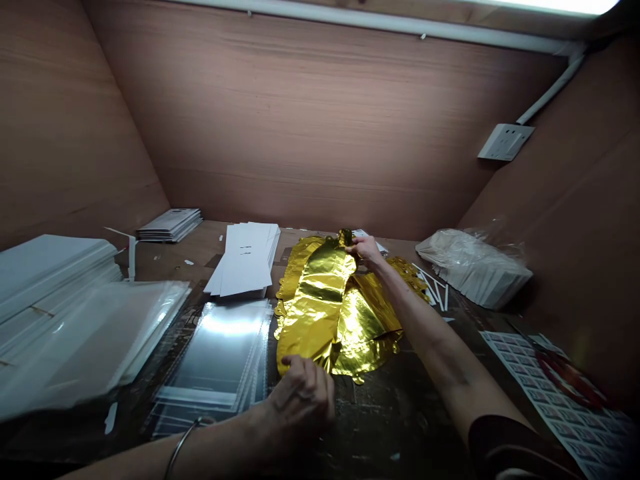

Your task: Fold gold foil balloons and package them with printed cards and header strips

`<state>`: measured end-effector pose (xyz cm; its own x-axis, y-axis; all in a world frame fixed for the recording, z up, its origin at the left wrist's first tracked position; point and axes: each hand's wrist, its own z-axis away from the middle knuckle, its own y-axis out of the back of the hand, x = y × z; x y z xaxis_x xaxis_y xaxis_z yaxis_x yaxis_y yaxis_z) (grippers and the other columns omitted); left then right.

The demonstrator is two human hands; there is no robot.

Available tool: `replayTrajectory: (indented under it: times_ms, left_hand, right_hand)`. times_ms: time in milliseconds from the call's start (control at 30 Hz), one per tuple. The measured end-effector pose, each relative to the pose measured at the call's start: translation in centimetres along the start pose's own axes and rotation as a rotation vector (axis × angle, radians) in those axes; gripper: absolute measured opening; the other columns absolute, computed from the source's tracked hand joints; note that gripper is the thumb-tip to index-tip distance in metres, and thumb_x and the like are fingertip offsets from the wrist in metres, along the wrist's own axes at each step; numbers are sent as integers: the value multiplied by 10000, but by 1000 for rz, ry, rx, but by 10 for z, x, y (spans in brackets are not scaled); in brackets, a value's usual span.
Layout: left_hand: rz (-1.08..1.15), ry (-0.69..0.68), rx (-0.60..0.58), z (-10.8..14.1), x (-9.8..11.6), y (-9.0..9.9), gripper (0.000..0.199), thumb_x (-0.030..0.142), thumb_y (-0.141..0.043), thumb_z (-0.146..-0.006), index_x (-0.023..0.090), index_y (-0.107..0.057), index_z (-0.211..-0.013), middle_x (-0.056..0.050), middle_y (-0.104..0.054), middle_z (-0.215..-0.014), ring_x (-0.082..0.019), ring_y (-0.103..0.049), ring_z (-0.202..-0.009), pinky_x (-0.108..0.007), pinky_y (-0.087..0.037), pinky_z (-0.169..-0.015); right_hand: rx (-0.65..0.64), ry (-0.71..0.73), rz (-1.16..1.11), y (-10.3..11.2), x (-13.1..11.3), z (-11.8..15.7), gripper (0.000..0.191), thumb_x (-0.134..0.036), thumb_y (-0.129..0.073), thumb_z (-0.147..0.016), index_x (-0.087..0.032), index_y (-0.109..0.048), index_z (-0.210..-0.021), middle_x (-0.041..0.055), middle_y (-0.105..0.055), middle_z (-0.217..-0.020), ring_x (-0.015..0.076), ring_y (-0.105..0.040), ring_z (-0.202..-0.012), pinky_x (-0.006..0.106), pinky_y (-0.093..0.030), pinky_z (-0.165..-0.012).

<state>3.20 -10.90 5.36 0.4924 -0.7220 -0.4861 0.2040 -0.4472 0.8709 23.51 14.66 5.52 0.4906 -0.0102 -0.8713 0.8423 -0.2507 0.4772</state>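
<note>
Several shiny gold foil sheets [320,300] with scalloped tabs lie overlapping in the middle of the dark table. My left hand [303,393], with a bracelet at the wrist, is closed on the near edge of the top gold foil. At the far end of that foil, my right hand [366,251] pinches its edge, where the foil is bunched. The top piece stretches between both hands, creased and reflecting light. More gold foil shows under my right forearm.
Clear plastic sleeves [220,353] and white cards [247,260] lie left of the foil. Larger stacks [55,267] fill the far left. A plastic-wrapped white stack [475,267], a label sheet [545,393] and a red object [570,380] are right. Walls enclose the table.
</note>
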Motion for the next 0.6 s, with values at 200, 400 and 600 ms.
replayTrajectory:
  times_ms: [200,400,600]
  left_hand:
    - [288,-27,-200,-57,-32,-11,119,200,-484,-686,106,-546,-647,-61,-522,-518,-203,-518,-488,-334,-388,-469]
    - [623,240,-1,-89,-79,-39,425,419,-239,-838,132,-551,-823,-77,-587,-745,-181,-550,-697,-287,-407,-602]
    - [557,258,5,-114,-94,-111,461,430,-308,-819,97,-395,-1125,-156,-371,-1218,-257,-251,-1174,-425,-220,-927]
  right_hand:
    - [41,88,-227,-3,-21,-37,342,-308,-626,-457,-104,-597,-730,-32,-544,-525,90,-494,-494,212,-416,-493]
    - [1,76,-284,-17,-8,-44,280,-286,-631,-431,-98,-584,-634,-35,-518,-477,92,-477,-458,222,-409,-468]
    - [-24,85,-258,-13,-20,-29,235,-229,-592,-493,-105,-610,-691,-8,-583,-580,110,-519,-541,223,-425,-525]
